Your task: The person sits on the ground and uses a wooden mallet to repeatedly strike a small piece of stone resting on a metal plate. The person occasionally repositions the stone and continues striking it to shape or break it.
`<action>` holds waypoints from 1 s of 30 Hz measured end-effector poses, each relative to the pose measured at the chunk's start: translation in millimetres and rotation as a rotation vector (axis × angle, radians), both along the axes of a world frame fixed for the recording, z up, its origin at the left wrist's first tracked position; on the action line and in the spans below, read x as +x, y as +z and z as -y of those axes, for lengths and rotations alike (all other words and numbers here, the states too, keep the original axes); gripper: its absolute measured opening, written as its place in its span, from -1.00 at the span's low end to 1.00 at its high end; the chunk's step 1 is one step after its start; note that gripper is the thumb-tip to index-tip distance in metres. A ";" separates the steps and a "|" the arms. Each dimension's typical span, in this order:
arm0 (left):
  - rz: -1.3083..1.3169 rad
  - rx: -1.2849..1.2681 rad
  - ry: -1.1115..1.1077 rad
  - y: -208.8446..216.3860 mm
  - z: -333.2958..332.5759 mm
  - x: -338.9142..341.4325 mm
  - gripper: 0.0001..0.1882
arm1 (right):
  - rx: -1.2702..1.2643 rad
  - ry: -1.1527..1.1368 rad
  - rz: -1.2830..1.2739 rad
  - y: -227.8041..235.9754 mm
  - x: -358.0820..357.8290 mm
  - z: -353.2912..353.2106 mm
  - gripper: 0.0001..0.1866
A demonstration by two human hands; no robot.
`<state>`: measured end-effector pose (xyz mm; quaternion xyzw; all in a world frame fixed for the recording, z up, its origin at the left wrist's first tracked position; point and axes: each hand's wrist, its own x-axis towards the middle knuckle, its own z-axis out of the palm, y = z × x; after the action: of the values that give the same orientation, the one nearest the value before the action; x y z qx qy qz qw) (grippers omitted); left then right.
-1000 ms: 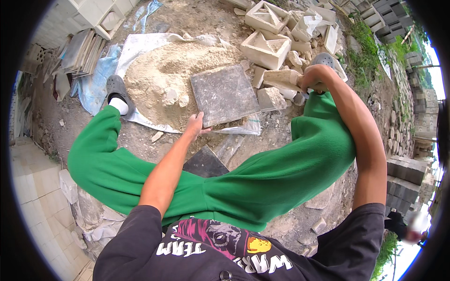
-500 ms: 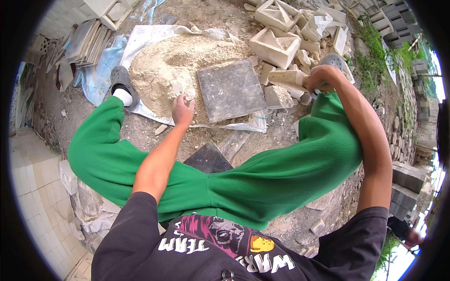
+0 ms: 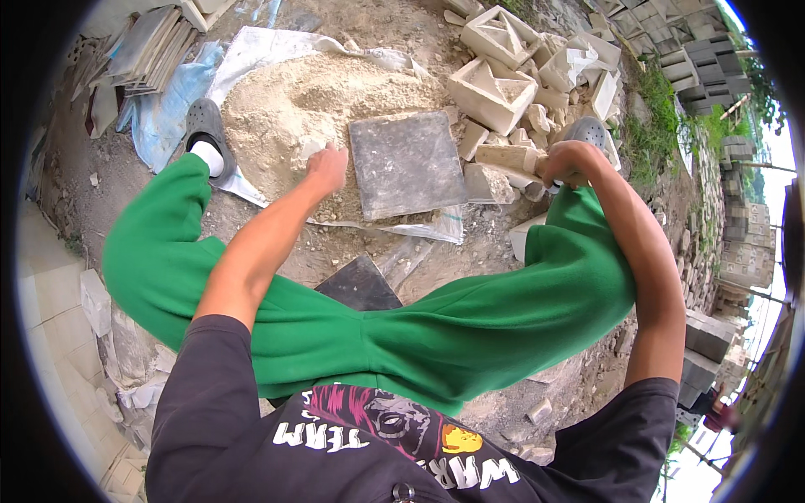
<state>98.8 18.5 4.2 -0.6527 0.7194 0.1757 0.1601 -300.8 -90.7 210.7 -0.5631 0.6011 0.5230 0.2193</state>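
Observation:
My left hand (image 3: 328,168) is over the heap of pale sand (image 3: 268,126), its fingers curled in. A whitish lump (image 3: 309,150) shows beside the fingertips; whether they grip it I cannot tell. Just right of this hand lies a square dark grey slab (image 3: 408,163), flat on the white sheet under the sand. My right hand (image 3: 572,161) is bent down beside my right shoe (image 3: 587,132), fingers closed at the end of a long beige block (image 3: 509,158). Its palm side is hidden, so what it holds is unclear.
Broken beige hollow blocks (image 3: 493,92) and rubble pile up at the far right. A stack of thin slabs (image 3: 151,54) stands far left by blue plastic (image 3: 172,109). Another dark tile (image 3: 360,283) lies between my legs. Grey blocks (image 3: 713,344) stand at right.
My left hand's fingers have gone from spread beside the whitish lump to curled in. The right hand stays by the shoe, its fingers a little lower. The whole view has shifted slightly.

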 end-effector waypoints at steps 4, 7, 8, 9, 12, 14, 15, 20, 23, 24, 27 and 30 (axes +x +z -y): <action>-0.282 0.095 0.181 26.4 16.8 -15.8 -0.36 | 0.005 -0.005 -0.023 -0.3 1.4 -2.9 -0.50; -0.365 0.161 0.346 21.5 21.4 -25.9 -0.25 | 0.001 0.010 -0.017 -0.9 5.8 -1.3 -0.52; -0.376 0.210 0.386 20.0 22.1 -29.6 -0.25 | -0.003 0.022 -0.006 3.6 11.1 -4.5 -0.52; -0.388 0.260 0.424 20.1 22.0 -32.7 -0.25 | -0.008 0.034 0.004 7.0 15.7 -6.8 -0.52; -0.411 -0.014 0.274 -5.2 9.9 -24.9 -0.34 | -0.047 0.063 0.046 8.6 20.0 -8.9 -0.52; -0.528 -0.272 0.056 -27.9 0.9 -12.6 -0.43 | -0.068 0.144 0.046 8.2 24.8 -10.2 -0.53; -0.579 -0.402 -0.052 -33.0 -2.4 -8.4 -0.47 | -0.076 0.167 0.046 7.0 28.1 -10.2 -0.53; -0.616 -0.220 -0.022 -33.7 1.4 -9.3 -0.51 | -0.252 0.464 0.225 -8.7 26.1 -16.6 -0.54; -0.626 -0.154 0.136 -18.4 0.1 -17.2 -0.53 | -0.277 0.336 0.388 -11.4 48.4 -16.0 -0.44; -0.626 -0.135 0.194 -15.2 -1.3 -19.9 -0.55 | -0.281 0.272 0.456 -11.9 60.2 -17.1 -0.43; -0.726 -0.253 0.300 -13.1 -14.0 -24.1 -0.68 | -0.338 -0.013 0.673 -23.6 101.7 -27.7 -0.47; -0.837 -0.409 0.377 -45.1 -19.3 -25.3 -0.72 | -0.501 -0.327 1.028 -56.6 137.2 -51.6 -0.57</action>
<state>73.5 37.8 -40.8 -0.6627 0.6112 0.3038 -0.3082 -163.5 -39.1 154.1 -0.6787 0.6019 -0.0151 0.4206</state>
